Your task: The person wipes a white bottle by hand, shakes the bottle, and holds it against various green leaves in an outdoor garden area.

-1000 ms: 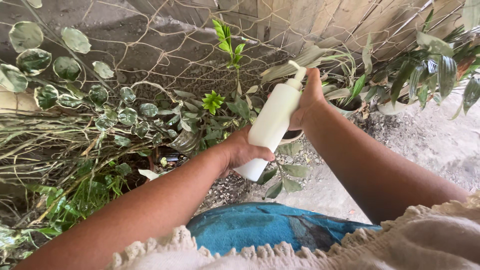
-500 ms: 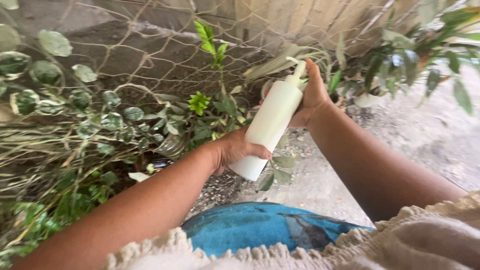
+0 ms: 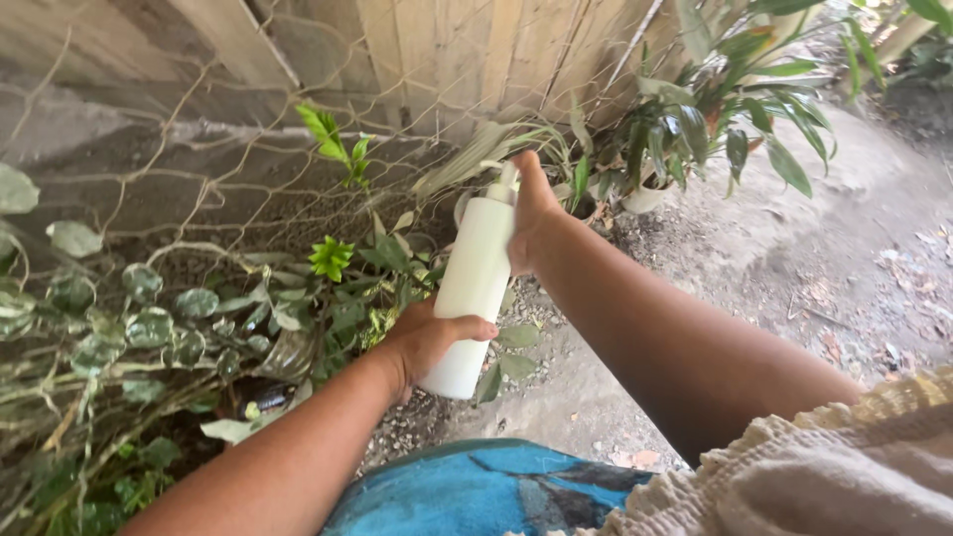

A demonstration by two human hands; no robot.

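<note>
A white plastic pump bottle [image 3: 471, 278] is held tilted in front of me, its pump head at the top. My left hand [image 3: 429, 339] grips its lower part from the left. My right hand [image 3: 531, 210] wraps the neck and pump head from the right. Just beyond the bottle grows a small bright green plant [image 3: 332, 256] among darker leaves.
A trailing vine with round green-and-white leaves [image 3: 149, 328] fills the left. Wire netting [image 3: 199, 119] hangs over a wooden fence [image 3: 447, 50]. Potted long-leaved plants [image 3: 715, 119] stand at the back right on bare dirt ground [image 3: 844, 268]. A blue cloth [image 3: 476, 491] covers my lap.
The view swung up and to the right, so bottle and hands sit further left in frame. Both hands keep their hold on the bottle, which stands a little more upright.
</note>
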